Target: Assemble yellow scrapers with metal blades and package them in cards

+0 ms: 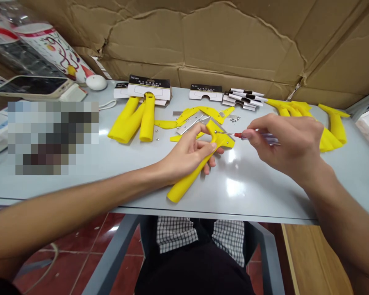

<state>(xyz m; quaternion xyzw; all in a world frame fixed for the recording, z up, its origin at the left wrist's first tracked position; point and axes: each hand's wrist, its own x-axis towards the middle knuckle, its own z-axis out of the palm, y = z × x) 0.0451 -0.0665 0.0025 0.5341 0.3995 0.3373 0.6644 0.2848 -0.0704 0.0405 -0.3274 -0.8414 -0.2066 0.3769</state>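
My left hand (192,153) is closed around the neck of a yellow scraper (187,180), whose handle slants down to the left above the grey table. A metal blade edge shows along the scraper's head. In my right hand (287,143) is a screwdriver (239,135) with a clear handle and red collar. Its tip touches a screw (215,132) on the scraper's head, and a second screw (227,142) sits lower on the same head. Just behind lie flat yellow parts (209,111), metal blades (189,123) and small loose screws (234,119).
Yellow handles with a black-and-white card (149,84) lie at the back left, near a phone (33,86) and bottles (53,49). More cards (206,92) stand at the back. Several yellow scrapers (330,139) are on the right. Cardboard (203,45) backs the table (126,200).
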